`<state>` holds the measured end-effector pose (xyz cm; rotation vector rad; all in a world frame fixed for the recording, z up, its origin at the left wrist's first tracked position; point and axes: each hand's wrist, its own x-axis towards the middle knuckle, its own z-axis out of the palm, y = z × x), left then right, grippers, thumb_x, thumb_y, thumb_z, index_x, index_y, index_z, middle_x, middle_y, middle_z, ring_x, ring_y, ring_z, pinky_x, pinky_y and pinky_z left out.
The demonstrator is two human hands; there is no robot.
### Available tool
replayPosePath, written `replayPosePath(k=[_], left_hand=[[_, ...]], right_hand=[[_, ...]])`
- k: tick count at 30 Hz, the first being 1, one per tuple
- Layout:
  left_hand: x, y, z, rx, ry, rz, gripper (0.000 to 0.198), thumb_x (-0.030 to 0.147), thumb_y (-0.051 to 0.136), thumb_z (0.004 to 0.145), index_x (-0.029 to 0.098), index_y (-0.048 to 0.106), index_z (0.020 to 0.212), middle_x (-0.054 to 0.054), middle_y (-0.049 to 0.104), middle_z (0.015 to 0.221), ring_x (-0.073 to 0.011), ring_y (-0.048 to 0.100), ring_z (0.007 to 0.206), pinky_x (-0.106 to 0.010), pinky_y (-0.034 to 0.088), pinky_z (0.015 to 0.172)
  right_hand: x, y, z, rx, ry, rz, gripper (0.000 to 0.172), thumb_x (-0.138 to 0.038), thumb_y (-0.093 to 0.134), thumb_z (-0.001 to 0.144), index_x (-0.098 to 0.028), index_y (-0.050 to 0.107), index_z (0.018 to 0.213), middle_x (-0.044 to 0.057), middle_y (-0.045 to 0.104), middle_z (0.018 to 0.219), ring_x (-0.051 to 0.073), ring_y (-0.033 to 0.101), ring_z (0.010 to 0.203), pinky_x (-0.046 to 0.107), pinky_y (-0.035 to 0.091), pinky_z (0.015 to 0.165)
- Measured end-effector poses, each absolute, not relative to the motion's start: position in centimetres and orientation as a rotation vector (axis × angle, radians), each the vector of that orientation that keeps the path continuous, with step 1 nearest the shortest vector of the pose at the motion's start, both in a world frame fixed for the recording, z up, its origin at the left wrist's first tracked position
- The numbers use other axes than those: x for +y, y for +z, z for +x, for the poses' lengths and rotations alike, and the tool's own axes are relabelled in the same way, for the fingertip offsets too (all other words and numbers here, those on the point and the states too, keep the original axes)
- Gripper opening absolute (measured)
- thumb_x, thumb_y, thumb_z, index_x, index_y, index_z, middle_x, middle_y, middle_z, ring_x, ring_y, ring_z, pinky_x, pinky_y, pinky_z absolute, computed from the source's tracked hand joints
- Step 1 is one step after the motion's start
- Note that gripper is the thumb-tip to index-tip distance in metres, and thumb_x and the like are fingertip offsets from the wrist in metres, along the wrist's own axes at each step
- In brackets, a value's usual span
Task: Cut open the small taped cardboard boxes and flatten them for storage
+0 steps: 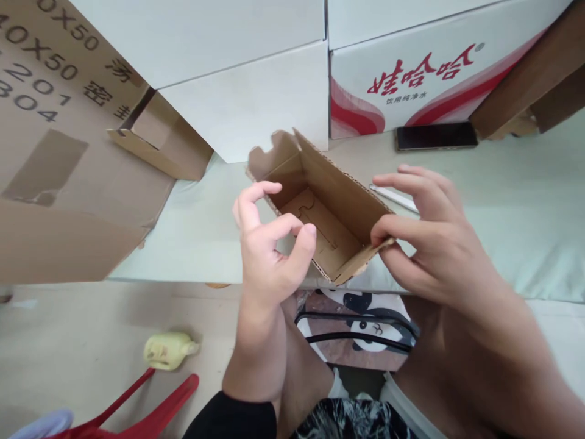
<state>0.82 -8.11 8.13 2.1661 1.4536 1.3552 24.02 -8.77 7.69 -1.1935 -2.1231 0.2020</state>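
Observation:
A small open-topped cardboard box (pixel 333 177) sits tilted between my hands at the table's front edge, its inside and slotted bottom flaps facing up. My left hand (pixel 274 250) is at its near left wall, thumb and index finger closed together over the rim and the other fingers curled. On the right, my right hand (pixel 425 231) pinches the box's near right corner between thumb and index finger, its other fingers raised. Just beyond those raised fingers lies a thin white pen-like tool (pixel 395 198). My fingers hide parts of the rim.
White cartons (pixel 256 91) and a red-and-white printed carton (pixel 411 85) line the back. A dark phone (pixel 436 136) lies before them. Large brown cartons (pixel 73 171) stand left. Below are a panda-print bag (pixel 365 332), a yellow bottle (pixel 169 351) and a red frame (pixel 155 408).

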Motion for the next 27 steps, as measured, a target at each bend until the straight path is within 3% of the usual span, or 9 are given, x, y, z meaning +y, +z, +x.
replayPosePath(k=[2,4,7,9,11,14,18,22,27], left_hand=[[-8.6,8.5,1.4,1.345,1.382,2.301,0.032,0.027,0.065,0.091,0.020,0.060,0.060,-0.009,0.060,0.124,-0.0325,0.053,0.128,-0.057,0.038,0.116],[-8.7,8.8,1.8,1.168,1.501,2.335,0.025,0.022,0.063,0.090,0.021,0.064,0.065,-0.006,0.065,0.108,-0.0273,0.062,0.112,-0.054,0.046,0.106],[-8.0,8.8,1.3,1.062,2.079,2.036,0.022,0.019,0.057,0.090,0.025,0.068,0.072,-0.002,0.060,0.078,-0.0192,0.062,0.084,-0.042,0.053,0.082],[-7.1,8.5,0.3,1.136,2.364,1.740,0.025,0.017,0.054,0.087,0.026,0.067,0.068,-0.002,0.053,0.068,-0.0187,0.059,0.077,-0.039,0.051,0.077],[-6.0,7.9,-1.1,1.309,2.299,1.523,0.022,0.017,0.056,0.083,0.026,0.067,0.066,-0.002,0.057,0.071,-0.0188,0.059,0.077,-0.039,0.051,0.078],[-5.0,6.7,-2.6,1.417,1.938,1.367,0.016,0.023,0.059,0.083,0.025,0.072,0.074,-0.002,0.067,0.084,-0.0199,0.064,0.089,-0.036,0.052,0.081],[-4.6,5.4,-2.4,1.418,1.535,1.499,0.015,0.032,0.062,0.086,0.024,0.074,0.081,-0.003,0.072,0.095,-0.0225,0.066,0.102,-0.037,0.051,0.097],[-4.6,5.2,-1.7,1.402,1.529,1.487,0.018,0.033,0.062,0.084,0.024,0.077,0.084,-0.004,0.072,0.100,-0.0244,0.065,0.109,-0.038,0.048,0.105],[-4.6,5.4,-1.7,1.386,1.484,1.464,0.026,0.030,0.057,0.078,0.024,0.081,0.088,-0.006,0.068,0.114,-0.0292,0.055,0.130,-0.043,0.040,0.117]], right_hand=[[-8.5,7.8,24.2,-2.069,0.266,-1.192,0.016,-0.008,0.058,0.075,-0.023,0.062,0.073,0.009,0.060,0.138,0.038,0.054,0.137,0.058,0.048,0.111],[-8.5,8.1,24.8,-2.034,0.400,-1.096,0.017,-0.006,0.053,0.073,-0.023,0.059,0.071,0.009,0.063,0.129,0.031,0.065,0.121,0.051,0.055,0.101],[-8.7,8.7,26.2,-2.058,0.556,-0.965,0.019,-0.006,0.048,0.070,-0.023,0.056,0.070,0.006,0.064,0.125,0.023,0.069,0.101,0.041,0.059,0.086],[-8.9,8.9,27.2,-2.111,0.592,-0.981,0.019,-0.006,0.047,0.068,-0.023,0.055,0.069,0.004,0.066,0.126,0.023,0.071,0.098,0.038,0.059,0.077],[-8.8,8.9,27.8,-2.112,0.609,-1.023,0.019,-0.007,0.047,0.068,-0.024,0.054,0.068,0.004,0.069,0.124,0.024,0.072,0.096,0.038,0.058,0.074],[-8.6,8.6,28.1,-2.045,0.604,-1.096,0.018,-0.007,0.048,0.066,-0.024,0.054,0.068,0.004,0.071,0.122,0.026,0.072,0.096,0.041,0.059,0.080],[-8.1,8.3,27.8,-1.998,0.594,-1.257,0.018,-0.008,0.050,0.068,-0.024,0.057,0.071,0.006,0.070,0.119,0.027,0.069,0.095,0.044,0.056,0.082],[-7.8,8.0,27.9,-2.036,0.693,-1.217,0.026,-0.016,0.045,0.081,-0.025,0.064,0.096,0.007,0.068,0.111,0.025,0.065,0.091,0.042,0.055,0.081],[-7.7,7.7,28.0,-2.096,0.792,-1.255,0.035,-0.038,0.044,0.098,-0.026,0.063,0.124,0.009,0.071,0.110,0.027,0.065,0.096,0.044,0.054,0.087]])
